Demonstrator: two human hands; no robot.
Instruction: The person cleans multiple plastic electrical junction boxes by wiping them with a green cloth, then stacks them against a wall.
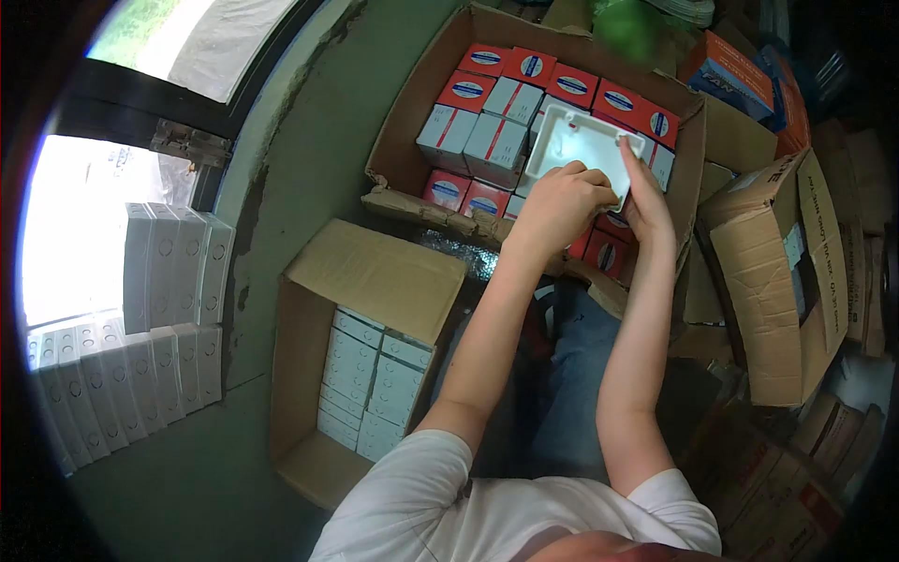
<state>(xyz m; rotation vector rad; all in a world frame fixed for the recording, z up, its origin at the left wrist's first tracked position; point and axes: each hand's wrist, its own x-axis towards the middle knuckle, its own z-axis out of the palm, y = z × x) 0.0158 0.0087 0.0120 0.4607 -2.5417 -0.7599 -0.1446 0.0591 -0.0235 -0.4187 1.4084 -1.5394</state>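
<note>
Both my hands are at a shallow white plastic box (571, 140), tilted with its hollow side up, above a large carton of small boxes. My right hand (646, 197) holds its right side, with the thumb on the rim. At the near edge, my left hand (571, 201) has its fingers curled over the rim close to the right hand. Its fingertips are bunched at the near corner; whether they pinch something small there is hidden. Red-and-white boxes (466, 91) and grey-white boxes (496, 142) lie under and around the white box.
The large open carton (398, 140) stands ahead of me. Another open carton (290, 393), with stacked white switch-plate-like pieces (351, 361), is at lower left. Stacked white boxes (169, 272) fill the windowsill. More cartons (768, 272) crowd the right side.
</note>
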